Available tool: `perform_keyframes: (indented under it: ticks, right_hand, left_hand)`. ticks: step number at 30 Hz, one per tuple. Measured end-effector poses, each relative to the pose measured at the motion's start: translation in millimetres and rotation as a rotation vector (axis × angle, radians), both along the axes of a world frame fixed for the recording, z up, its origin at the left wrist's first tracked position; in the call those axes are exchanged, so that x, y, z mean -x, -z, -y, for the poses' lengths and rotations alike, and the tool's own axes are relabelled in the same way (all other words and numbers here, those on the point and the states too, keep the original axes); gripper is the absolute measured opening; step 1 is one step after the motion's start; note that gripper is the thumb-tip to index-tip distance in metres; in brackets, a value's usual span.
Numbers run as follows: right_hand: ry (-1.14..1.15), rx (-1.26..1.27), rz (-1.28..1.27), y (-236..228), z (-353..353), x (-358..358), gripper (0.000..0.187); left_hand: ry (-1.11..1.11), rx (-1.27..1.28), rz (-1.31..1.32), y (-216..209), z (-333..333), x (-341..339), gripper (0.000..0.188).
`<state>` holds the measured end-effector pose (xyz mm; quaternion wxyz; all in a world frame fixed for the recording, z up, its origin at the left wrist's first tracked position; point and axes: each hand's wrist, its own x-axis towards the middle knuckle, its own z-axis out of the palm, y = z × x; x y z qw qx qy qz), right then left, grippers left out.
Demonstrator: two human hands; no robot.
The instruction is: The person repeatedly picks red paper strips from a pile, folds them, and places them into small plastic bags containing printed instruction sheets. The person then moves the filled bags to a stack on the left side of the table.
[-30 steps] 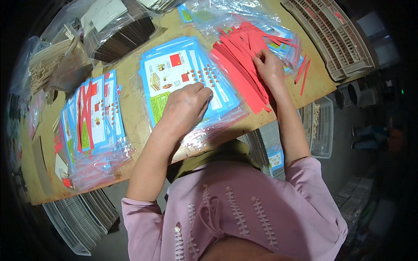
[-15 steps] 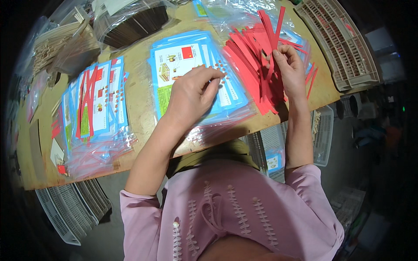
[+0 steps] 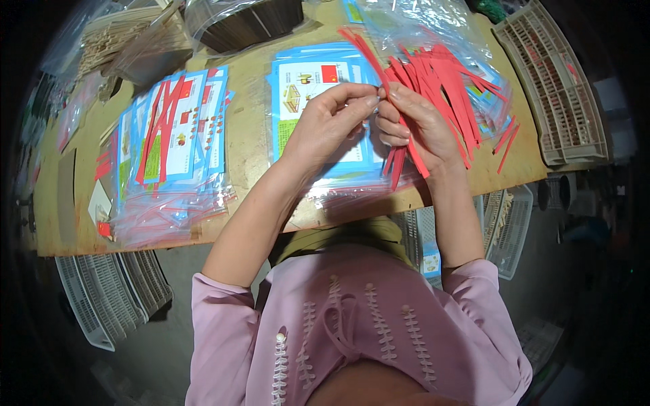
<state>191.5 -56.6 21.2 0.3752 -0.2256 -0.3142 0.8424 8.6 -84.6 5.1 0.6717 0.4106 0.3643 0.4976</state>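
Note:
Long red paper strips [image 3: 413, 145] are pinched in my right hand [image 3: 423, 125], their ends sticking out above and below it. The thumb and forefinger of my left hand [image 3: 328, 125] press together where the strips leave my right thumb. What lies between the left fingertips is hidden. Under both hands is a stack of blue-edged printed cards in clear bags [image 3: 286, 108]. A fanned pile of red strips [image 3: 443, 81] lies just beyond my right hand.
At the left, another stack of bagged cards [image 3: 210, 128] has several red strips across it. Wooden sticks [image 3: 112, 47] and a bagged dark stack [image 3: 254, 27] stand at the back. A beige plastic crate [image 3: 558, 88] is at the right; white baskets [image 3: 84, 298] sit below the table edge.
My right hand has come left from the red pile, bringing strips over the middle card stack. The left hand's fingertips now meet it. The view has shifted a little.

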Motion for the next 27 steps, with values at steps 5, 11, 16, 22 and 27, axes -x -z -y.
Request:
perform_keyframes:
  ticks: [5, 11, 16, 22, 27]
  right_hand:
    - [-0.082, -0.004, 0.002, 11.0, 1.7, 20.6, 0.02]
    - [0.026, -0.216, 0.217, 26.6, 3.0, 31.2, 0.019]
    - [0.106, -0.34, 0.399, 29.6, 10.1, 30.1, 0.019]
    - [0.144, -0.296, 0.404, 29.6, 14.5, 29.7, 0.021]
    - [0.135, -0.312, 0.421, 33.7, 11.8, 26.0, 0.023]
  left_hand:
    - [-0.071, 0.034, 0.123, 1.8, -4.7, 3.6, 0.026]
    - [-0.065, 0.035, 0.205, 5.4, -9.9, 10.6, 0.019]
    - [-0.221, -0.005, 0.013, 8.6, -12.9, 6.2, 0.016]
    - [-0.094, 0.079, 0.173, 1.1, -7.8, 5.1, 0.015]
    - [-0.157, 0.046, 0.06, 7.8, -10.0, 5.1, 0.016]
